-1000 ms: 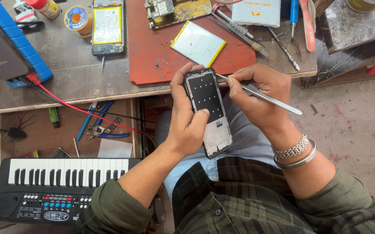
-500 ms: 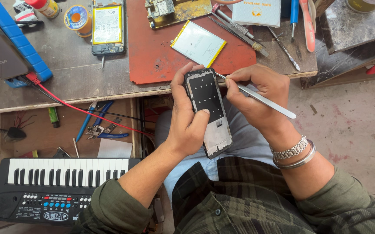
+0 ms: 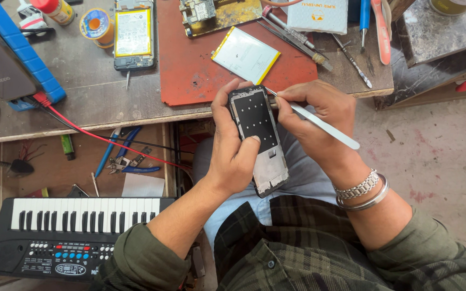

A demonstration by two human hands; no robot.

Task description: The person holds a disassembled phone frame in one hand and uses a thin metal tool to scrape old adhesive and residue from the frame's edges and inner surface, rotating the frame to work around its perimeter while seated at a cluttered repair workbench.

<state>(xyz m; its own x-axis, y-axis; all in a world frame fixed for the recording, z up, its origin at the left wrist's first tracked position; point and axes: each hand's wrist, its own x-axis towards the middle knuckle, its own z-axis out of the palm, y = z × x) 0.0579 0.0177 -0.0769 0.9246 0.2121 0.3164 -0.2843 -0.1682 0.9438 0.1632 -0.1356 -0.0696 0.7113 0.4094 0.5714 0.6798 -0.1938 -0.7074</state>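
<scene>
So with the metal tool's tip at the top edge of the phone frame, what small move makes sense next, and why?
Probably slide the tip a little further along the upper right edge. The left hand grips the phone frame upright over the lap, thumb on its face, and the right hand holds the thin metal pry tool with its tip right at that corner, so the seam there looks like the spot being worked.

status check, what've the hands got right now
Left hand grips opened phone frame upright over lap. Right hand holds metal pry tool, tip at frame's top right edge. Nothing in the way.
</scene>
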